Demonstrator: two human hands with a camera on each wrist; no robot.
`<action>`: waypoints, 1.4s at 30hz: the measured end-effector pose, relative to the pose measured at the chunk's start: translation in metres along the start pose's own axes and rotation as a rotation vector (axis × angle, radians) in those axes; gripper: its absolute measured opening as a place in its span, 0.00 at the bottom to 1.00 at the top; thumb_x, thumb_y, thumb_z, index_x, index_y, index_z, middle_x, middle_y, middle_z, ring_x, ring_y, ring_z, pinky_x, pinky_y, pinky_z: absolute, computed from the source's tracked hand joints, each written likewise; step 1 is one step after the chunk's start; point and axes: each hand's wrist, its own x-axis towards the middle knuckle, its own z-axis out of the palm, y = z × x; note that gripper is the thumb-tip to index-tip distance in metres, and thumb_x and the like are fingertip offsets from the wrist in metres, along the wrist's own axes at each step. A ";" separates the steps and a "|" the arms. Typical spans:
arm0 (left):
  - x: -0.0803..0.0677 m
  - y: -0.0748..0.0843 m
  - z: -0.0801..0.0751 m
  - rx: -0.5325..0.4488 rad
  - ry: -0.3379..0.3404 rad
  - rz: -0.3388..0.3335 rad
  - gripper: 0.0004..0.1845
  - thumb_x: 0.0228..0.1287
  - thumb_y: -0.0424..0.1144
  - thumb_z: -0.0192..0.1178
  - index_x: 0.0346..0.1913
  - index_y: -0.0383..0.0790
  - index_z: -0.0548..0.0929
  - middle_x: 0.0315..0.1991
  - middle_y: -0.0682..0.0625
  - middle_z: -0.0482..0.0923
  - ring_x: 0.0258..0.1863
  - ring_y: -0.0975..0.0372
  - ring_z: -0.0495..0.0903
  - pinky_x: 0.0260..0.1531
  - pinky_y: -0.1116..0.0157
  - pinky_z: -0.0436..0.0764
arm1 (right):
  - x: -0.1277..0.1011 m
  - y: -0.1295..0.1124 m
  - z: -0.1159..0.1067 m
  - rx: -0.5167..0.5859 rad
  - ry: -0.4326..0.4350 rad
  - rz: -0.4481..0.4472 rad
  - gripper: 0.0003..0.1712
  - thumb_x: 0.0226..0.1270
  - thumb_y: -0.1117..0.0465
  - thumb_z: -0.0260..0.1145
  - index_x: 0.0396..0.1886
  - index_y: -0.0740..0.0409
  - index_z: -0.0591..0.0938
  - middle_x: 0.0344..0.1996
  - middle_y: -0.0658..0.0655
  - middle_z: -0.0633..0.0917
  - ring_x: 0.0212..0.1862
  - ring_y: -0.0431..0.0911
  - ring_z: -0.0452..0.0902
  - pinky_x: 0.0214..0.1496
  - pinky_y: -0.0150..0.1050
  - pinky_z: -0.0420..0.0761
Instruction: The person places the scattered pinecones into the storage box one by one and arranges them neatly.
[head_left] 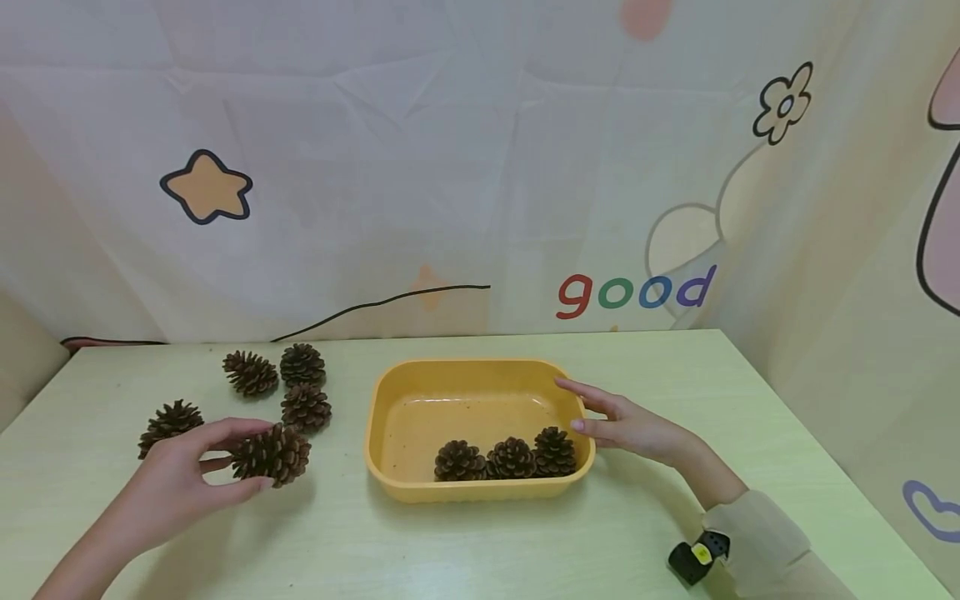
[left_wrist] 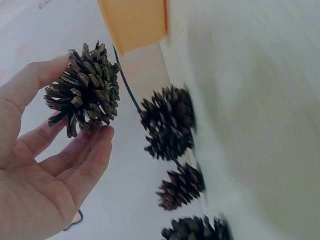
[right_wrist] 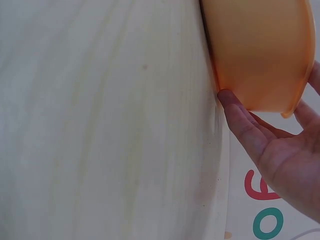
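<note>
Four pine cones lie loose on the counter [head_left: 480, 542] at about ten o'clock from the yellow tray [head_left: 480, 372], while a fifth, the held pine cone [head_left: 272, 454], sits pinched between thumb and fingertips of the left hand [head_left: 176, 487], just clear of the surface, it seems. Its long axis runs roughly three to nine o'clock, the tip probably toward the tray, though the scales blur that. The tray lies at three o'clock from that hand, near, and holds three cones [head_left: 510, 457] along its near wall. The right hand [head_left: 626, 425] rests with relaxed, straight fingers against the tray's right rim, grasping nothing.
</note>
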 end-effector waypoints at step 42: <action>0.054 0.078 0.064 -0.200 -0.106 0.121 0.30 0.43 0.39 0.72 0.54 0.39 0.77 0.49 0.47 0.78 0.48 0.52 0.76 0.45 0.61 0.79 | 0.000 -0.001 0.000 -0.002 0.017 0.026 0.36 0.67 0.54 0.56 0.72 0.45 0.53 0.71 0.61 0.46 0.68 0.66 0.45 0.56 0.54 0.71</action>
